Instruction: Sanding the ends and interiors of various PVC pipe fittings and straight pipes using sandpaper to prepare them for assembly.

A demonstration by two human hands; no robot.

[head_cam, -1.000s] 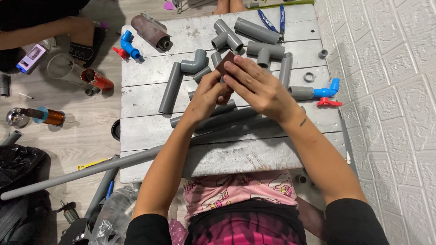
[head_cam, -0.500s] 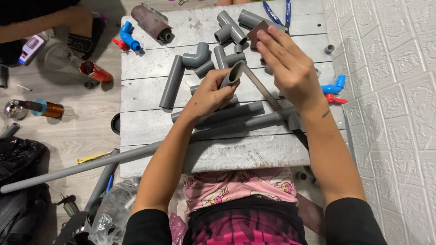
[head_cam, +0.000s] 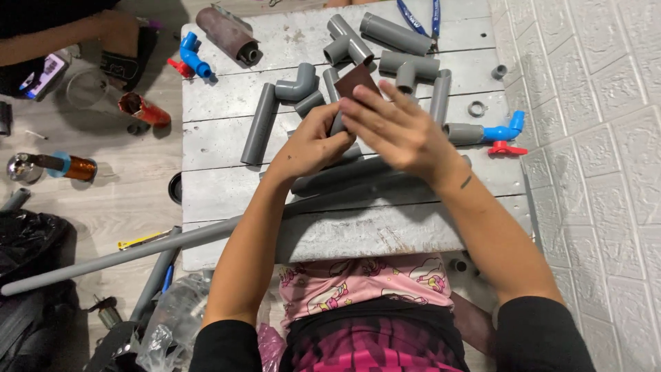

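Observation:
My left hand (head_cam: 311, 146) grips a short grey pipe piece (head_cam: 337, 124) above the middle of a worn white wooden table (head_cam: 227, 186). My right hand (head_cam: 396, 131) presses a dark brown strip of sandpaper (head_cam: 356, 82) over the pipe's end, fingers spread across it. Most of the pipe piece is hidden under both hands. Longer grey pipes (head_cam: 344, 176) lie on the table just below my hands.
Grey elbows (head_cam: 296, 87), tees (head_cam: 408, 70) and pipe lengths (head_cam: 258, 124) lie scattered on the table. Blue valves sit at the left (head_cam: 191, 58) and right (head_cam: 499, 133). Blue pliers (head_cam: 420, 17) lie at the far edge. A long pipe (head_cam: 124, 258) overhangs the floor. Another person's arm (head_cam: 62, 34) is top left.
My right hand had drawn the sandpaper strip up and away from the pipe; it is now back down over the pipe end, close against my left hand.

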